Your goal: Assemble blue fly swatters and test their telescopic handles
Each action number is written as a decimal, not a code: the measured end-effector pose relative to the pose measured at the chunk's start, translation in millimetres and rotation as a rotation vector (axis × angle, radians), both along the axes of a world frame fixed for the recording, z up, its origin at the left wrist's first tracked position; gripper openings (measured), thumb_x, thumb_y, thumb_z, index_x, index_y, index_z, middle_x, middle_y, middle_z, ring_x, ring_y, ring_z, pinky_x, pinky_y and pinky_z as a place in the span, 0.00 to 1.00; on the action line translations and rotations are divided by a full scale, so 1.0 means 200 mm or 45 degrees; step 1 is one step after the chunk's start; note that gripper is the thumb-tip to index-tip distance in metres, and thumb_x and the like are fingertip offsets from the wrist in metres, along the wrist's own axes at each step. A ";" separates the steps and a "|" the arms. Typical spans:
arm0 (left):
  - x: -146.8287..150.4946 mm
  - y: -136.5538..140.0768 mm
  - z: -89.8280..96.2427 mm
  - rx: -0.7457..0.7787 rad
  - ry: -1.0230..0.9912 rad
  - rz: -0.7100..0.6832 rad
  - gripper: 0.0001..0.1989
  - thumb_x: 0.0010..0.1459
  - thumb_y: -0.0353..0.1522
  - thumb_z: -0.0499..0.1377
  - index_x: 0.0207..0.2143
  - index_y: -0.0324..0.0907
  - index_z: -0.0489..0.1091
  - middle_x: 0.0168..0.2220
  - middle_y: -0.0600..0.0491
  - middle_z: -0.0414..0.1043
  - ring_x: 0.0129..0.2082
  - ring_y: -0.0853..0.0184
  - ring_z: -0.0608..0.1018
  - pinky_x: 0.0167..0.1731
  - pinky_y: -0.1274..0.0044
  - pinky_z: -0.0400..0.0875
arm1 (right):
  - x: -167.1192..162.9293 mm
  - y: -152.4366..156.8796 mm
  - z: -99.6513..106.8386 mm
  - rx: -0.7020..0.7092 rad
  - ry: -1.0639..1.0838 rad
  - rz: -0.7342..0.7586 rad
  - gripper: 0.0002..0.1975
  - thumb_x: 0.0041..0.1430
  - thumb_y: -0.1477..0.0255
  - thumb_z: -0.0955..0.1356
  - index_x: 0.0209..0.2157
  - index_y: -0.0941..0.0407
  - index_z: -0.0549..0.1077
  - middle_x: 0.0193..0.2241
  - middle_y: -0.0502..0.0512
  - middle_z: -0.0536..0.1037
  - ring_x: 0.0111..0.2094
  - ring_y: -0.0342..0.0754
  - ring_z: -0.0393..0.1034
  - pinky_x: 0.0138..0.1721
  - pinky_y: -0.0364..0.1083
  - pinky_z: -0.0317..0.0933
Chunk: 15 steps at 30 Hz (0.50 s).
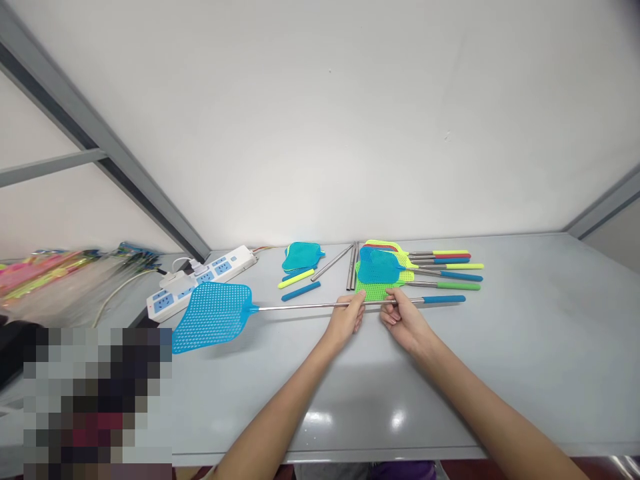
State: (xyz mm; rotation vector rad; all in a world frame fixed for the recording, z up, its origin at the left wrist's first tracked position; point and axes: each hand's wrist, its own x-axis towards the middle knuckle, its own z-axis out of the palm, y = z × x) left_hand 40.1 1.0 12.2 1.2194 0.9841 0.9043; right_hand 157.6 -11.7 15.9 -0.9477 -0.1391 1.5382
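Observation:
A blue fly swatter point(215, 319) with an extended metal rod lies level across my two hands, its mesh head to the left and its blue grip to the right. My left hand point(346, 317) pinches the thin part of the rod. Fingers of my right hand point(403, 320) are closed round the thicker rod near the grip. Just behind my hands rests a pile of swatters: a blue one point(377, 265) on top, a green one point(375, 291) below and yellow ones among them, their grips pointing right.
Loose swatter heads point(303, 257), a yellow grip point(296, 279), a blue grip point(301, 291) and metal rods point(351, 267) lie left of the pile. A white power strip point(235, 261) with plugs sits behind the held mesh head. Packaged goods point(45, 273) are at far left; a wall stands behind.

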 end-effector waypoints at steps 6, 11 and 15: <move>0.00 0.00 0.00 0.018 0.007 -0.020 0.22 0.52 0.44 0.47 0.14 0.42 0.48 0.09 0.63 0.45 0.08 0.78 0.53 0.10 0.82 0.48 | 0.00 0.00 0.01 -0.013 0.028 0.013 0.10 0.46 0.76 0.65 0.18 0.56 0.57 0.07 0.41 0.54 0.09 0.33 0.42 0.08 0.35 0.40; -0.01 0.00 -0.01 0.034 0.024 -0.032 0.22 0.53 0.44 0.47 0.13 0.41 0.49 0.09 0.62 0.46 0.08 0.78 0.54 0.10 0.82 0.48 | 0.01 0.00 0.01 -0.035 0.046 0.032 0.11 0.45 0.76 0.65 0.18 0.56 0.57 0.06 0.41 0.54 0.09 0.33 0.42 0.08 0.35 0.41; -0.01 0.00 -0.01 0.040 0.045 -0.045 0.22 0.53 0.45 0.47 0.13 0.41 0.49 0.09 0.62 0.47 0.09 0.77 0.55 0.11 0.81 0.48 | 0.02 0.00 0.01 -0.061 0.066 0.039 0.10 0.47 0.76 0.64 0.18 0.57 0.57 0.07 0.41 0.55 0.09 0.33 0.42 0.08 0.35 0.41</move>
